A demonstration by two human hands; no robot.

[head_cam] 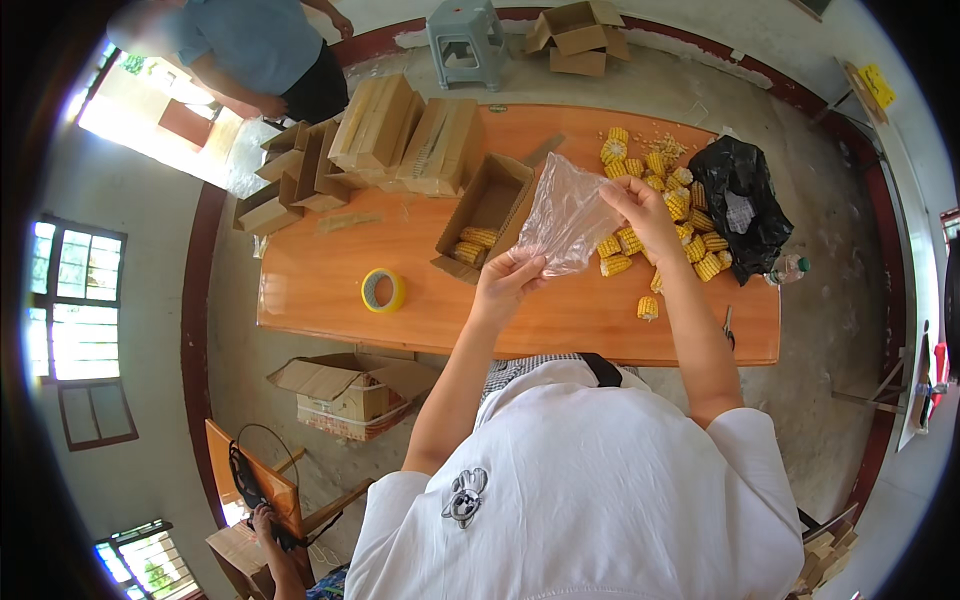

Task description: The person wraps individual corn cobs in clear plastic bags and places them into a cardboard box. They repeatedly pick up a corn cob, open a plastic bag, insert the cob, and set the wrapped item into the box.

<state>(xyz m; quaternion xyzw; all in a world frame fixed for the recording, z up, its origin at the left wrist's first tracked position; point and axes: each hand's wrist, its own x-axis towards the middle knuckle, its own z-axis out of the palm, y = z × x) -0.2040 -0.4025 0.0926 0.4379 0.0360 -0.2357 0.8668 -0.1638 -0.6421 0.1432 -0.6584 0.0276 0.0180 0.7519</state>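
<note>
A clear plastic bag (564, 217) is stretched between my two hands above the table. My left hand (510, 281) pinches its lower left corner, and my right hand (641, 210) grips its right edge. Just behind the bag stands an open cardboard box (489, 196) with a few pieces of corn cob (474, 244) at its near end. To the right, under and beyond my right forearm, lies a pile of cut yellow corn cobs (677, 202). One corn piece (647, 307) sits apart near the front edge.
Yellow tape (383, 290) lies on the orange table (322, 300). Closed cartons (442, 146) and open boxes (281, 202) stand back left. A black plastic bag (742, 195), a bottle (787, 268) and scissors (728, 328) are right. One person (255, 52) stands behind; another's hand (262, 521) shows lower left.
</note>
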